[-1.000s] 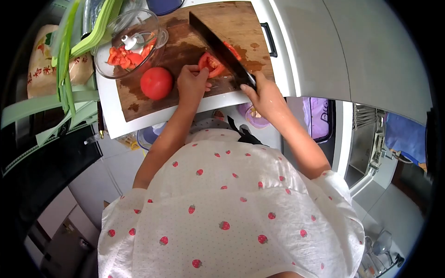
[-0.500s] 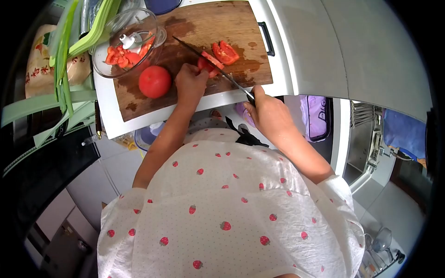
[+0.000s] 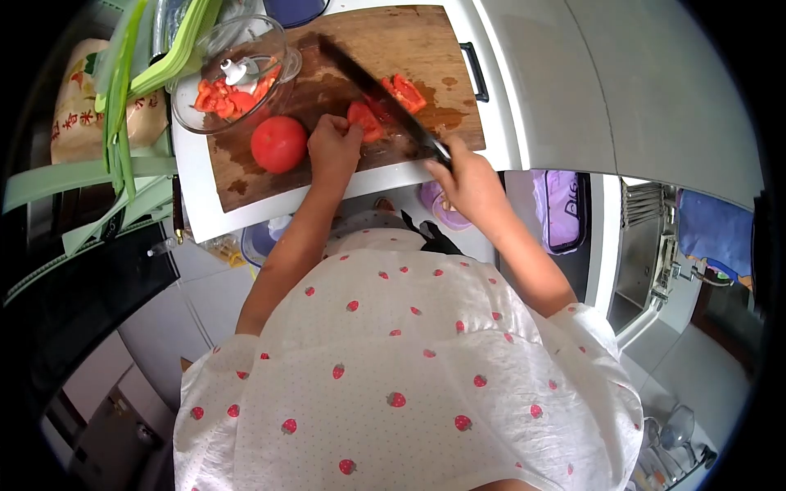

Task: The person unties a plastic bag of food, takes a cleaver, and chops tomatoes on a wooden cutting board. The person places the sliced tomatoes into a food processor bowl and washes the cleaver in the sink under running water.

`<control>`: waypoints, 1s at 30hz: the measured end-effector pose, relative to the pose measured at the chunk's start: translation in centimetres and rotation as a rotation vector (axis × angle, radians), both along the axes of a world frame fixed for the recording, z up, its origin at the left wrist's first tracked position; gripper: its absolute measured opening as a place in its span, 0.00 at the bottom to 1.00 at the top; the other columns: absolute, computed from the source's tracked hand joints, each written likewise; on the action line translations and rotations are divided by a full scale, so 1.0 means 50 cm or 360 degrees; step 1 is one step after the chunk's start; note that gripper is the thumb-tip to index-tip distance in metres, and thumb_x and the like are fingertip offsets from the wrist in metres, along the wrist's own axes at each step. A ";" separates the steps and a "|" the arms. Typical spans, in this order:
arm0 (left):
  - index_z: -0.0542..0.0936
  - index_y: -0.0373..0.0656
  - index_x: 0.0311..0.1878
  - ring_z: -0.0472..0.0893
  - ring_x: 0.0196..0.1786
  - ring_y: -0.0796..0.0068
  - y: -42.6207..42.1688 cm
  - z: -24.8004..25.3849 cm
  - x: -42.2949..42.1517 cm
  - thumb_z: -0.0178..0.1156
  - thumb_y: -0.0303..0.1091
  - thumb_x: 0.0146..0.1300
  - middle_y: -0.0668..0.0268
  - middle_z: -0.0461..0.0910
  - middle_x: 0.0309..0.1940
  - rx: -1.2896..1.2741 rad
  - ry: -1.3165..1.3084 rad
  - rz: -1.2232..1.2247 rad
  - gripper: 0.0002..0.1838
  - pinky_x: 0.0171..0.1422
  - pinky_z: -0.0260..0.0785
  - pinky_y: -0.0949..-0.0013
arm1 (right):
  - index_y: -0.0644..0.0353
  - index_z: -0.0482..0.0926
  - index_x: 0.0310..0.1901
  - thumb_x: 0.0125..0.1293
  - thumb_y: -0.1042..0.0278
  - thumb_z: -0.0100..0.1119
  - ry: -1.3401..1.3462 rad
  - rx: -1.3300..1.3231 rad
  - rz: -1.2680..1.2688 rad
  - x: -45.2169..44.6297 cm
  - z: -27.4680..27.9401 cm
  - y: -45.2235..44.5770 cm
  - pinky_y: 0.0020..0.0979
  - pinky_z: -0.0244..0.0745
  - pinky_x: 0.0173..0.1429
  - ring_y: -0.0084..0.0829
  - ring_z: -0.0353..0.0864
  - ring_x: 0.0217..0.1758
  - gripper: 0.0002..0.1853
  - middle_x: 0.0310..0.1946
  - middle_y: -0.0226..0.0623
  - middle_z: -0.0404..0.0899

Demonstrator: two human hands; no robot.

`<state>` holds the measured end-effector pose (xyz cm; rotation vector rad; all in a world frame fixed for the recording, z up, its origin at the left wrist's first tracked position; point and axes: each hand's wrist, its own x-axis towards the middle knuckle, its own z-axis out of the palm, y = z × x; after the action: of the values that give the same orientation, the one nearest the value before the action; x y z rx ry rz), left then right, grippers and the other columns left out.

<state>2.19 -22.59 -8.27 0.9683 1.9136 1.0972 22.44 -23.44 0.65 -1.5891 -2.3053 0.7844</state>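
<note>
My right hand (image 3: 470,178) is closed round the handle of a large dark knife (image 3: 368,86), whose blade points up and left over the wooden cutting board (image 3: 327,41). Left of the blade, my left hand (image 3: 335,151) pinches a tomato piece (image 3: 365,122) against the board. Another cut tomato piece (image 3: 408,94) lies just right of the blade. A whole tomato (image 3: 279,144) rests beside my left hand. Chopped tomato (image 3: 221,100) sits in a clear bowl (image 3: 182,105) with a white central post, at the board's left.
Green onions (image 3: 119,106) and light green plastic racks (image 3: 176,57) stand at the left, near a printed bag (image 3: 70,123). A dark blue container (image 3: 293,10) is behind the board. The board's black handle (image 3: 474,72) is at the right, with a purple bag (image 3: 560,211) below.
The knife's blade has swung up and back down beside the tomato piece, now showing its flat side. My left hand stays at the piece, shifted slightly.
</note>
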 end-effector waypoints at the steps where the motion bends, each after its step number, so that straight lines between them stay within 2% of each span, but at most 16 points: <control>1: 0.74 0.33 0.33 0.80 0.19 0.68 0.003 -0.009 -0.005 0.62 0.31 0.54 0.58 0.78 0.20 0.0067 0.0042 -0.0020 0.11 0.23 0.71 0.68 | 0.66 0.68 0.45 0.62 0.62 0.59 0.0135 0.0093 -0.0056 0.016 0.005 -0.010 0.47 0.70 0.33 0.56 0.77 0.31 0.18 0.24 0.56 0.76; 2: 0.74 0.33 0.35 0.80 0.19 0.68 0.006 -0.016 -0.006 0.62 0.31 0.56 0.58 0.79 0.22 0.0138 0.0082 -0.0043 0.11 0.23 0.71 0.69 | 0.66 0.68 0.45 0.62 0.62 0.59 0.0135 0.0093 -0.0057 0.029 0.019 -0.014 0.47 0.70 0.33 0.56 0.77 0.31 0.18 0.24 0.56 0.76; 4: 0.74 0.33 0.36 0.80 0.19 0.69 0.009 0.015 0.006 0.61 0.31 0.57 0.58 0.79 0.23 0.0102 -0.0019 -0.0010 0.10 0.24 0.71 0.69 | 0.65 0.68 0.41 0.61 0.62 0.58 -0.0174 0.0091 -0.0260 0.054 0.056 -0.011 0.50 0.71 0.35 0.58 0.78 0.32 0.16 0.23 0.58 0.76; 6: 0.74 0.33 0.37 0.80 0.19 0.69 0.011 0.027 0.013 0.60 0.30 0.58 0.58 0.79 0.23 0.0064 -0.0114 0.0026 0.10 0.24 0.72 0.70 | 0.66 0.68 0.41 0.61 0.63 0.59 -0.0240 0.0056 -0.0325 0.092 0.043 -0.010 0.50 0.71 0.35 0.58 0.78 0.31 0.15 0.22 0.57 0.76; 8: 0.74 0.32 0.39 0.80 0.18 0.70 0.016 0.026 0.016 0.59 0.30 0.59 0.57 0.79 0.24 0.0058 -0.0113 -0.0002 0.10 0.24 0.72 0.71 | 0.67 0.69 0.45 0.62 0.63 0.60 -0.0326 -0.0074 -0.0344 0.125 0.020 -0.020 0.46 0.70 0.33 0.59 0.77 0.32 0.18 0.24 0.59 0.75; 12: 0.76 0.34 0.39 0.81 0.21 0.67 0.051 0.006 0.005 0.60 0.31 0.58 0.56 0.80 0.25 0.0036 -0.0046 -0.0014 0.10 0.27 0.72 0.68 | 0.69 0.70 0.44 0.63 0.63 0.59 -0.0085 -0.0226 -0.0385 0.128 0.039 -0.069 0.45 0.71 0.35 0.59 0.77 0.35 0.17 0.26 0.59 0.76; 14: 0.79 0.38 0.41 0.79 0.24 0.76 0.081 -0.023 -0.012 0.61 0.31 0.60 0.61 0.80 0.29 0.0282 0.0533 -0.0257 0.09 0.28 0.71 0.72 | 0.69 0.70 0.46 0.63 0.62 0.59 -0.0200 -0.0310 -0.0402 0.136 0.044 -0.086 0.42 0.71 0.36 0.58 0.77 0.33 0.18 0.25 0.57 0.77; 15: 0.79 0.38 0.41 0.79 0.24 0.76 0.093 -0.013 -0.011 0.61 0.31 0.60 0.61 0.80 0.29 0.0283 0.0535 -0.0260 0.09 0.28 0.71 0.72 | 0.68 0.70 0.46 0.63 0.61 0.59 -0.0137 -0.0326 -0.0410 0.144 0.048 -0.092 0.41 0.71 0.36 0.56 0.78 0.32 0.19 0.25 0.55 0.77; 17: 0.83 0.43 0.37 0.80 0.31 0.60 0.115 0.009 -0.014 0.64 0.32 0.54 0.57 0.81 0.29 0.0205 0.0475 -0.0379 0.08 0.38 0.71 0.63 | 0.68 0.71 0.47 0.63 0.61 0.59 -0.0074 -0.0341 -0.0413 0.161 0.052 -0.096 0.39 0.71 0.36 0.54 0.78 0.30 0.19 0.25 0.54 0.77; 20: 0.84 0.44 0.37 0.80 0.30 0.64 0.129 -0.021 -0.025 0.64 0.33 0.53 0.59 0.81 0.28 0.0422 0.0547 -0.0434 0.09 0.37 0.71 0.66 | 0.68 0.72 0.46 0.63 0.60 0.60 -0.0094 -0.0214 -0.0417 0.178 0.057 -0.088 0.36 0.72 0.36 0.49 0.78 0.27 0.19 0.24 0.53 0.76; 22: 0.83 0.43 0.39 0.79 0.30 0.65 0.116 -0.012 -0.023 0.65 0.33 0.53 0.59 0.81 0.28 0.0327 0.0458 -0.0400 0.10 0.38 0.71 0.67 | 0.66 0.72 0.43 0.61 0.60 0.61 -0.0055 -0.0193 -0.0411 0.169 0.076 -0.060 0.45 0.72 0.34 0.57 0.78 0.34 0.18 0.24 0.58 0.76; 24: 0.83 0.42 0.41 0.79 0.30 0.67 0.103 -0.015 -0.026 0.65 0.32 0.53 0.60 0.81 0.28 0.0234 0.0370 -0.0368 0.11 0.38 0.71 0.68 | 0.66 0.73 0.41 0.61 0.60 0.61 -0.0021 -0.0153 -0.0353 0.157 0.078 -0.033 0.43 0.72 0.33 0.55 0.78 0.31 0.17 0.22 0.55 0.76; 26: 0.81 0.40 0.45 0.78 0.30 0.69 0.090 -0.035 -0.032 0.65 0.30 0.54 0.62 0.80 0.27 0.0433 0.0064 -0.0133 0.14 0.38 0.71 0.69 | 0.65 0.72 0.40 0.61 0.59 0.61 0.0010 -0.0072 -0.0132 0.141 0.082 -0.001 0.44 0.72 0.33 0.55 0.78 0.30 0.16 0.21 0.54 0.76; 30: 0.79 0.38 0.44 0.78 0.30 0.69 0.050 0.014 -0.021 0.65 0.28 0.54 0.62 0.79 0.27 0.0396 0.0206 -0.0048 0.13 0.38 0.72 0.69 | 0.64 0.72 0.39 0.61 0.55 0.60 -0.0252 -0.0075 0.0107 0.117 0.095 0.052 0.44 0.71 0.33 0.54 0.77 0.28 0.18 0.20 0.52 0.75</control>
<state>1.16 -20.08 -7.60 1.2269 1.8874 1.3049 28.27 -20.86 5.39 -1.6566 -2.4798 0.7586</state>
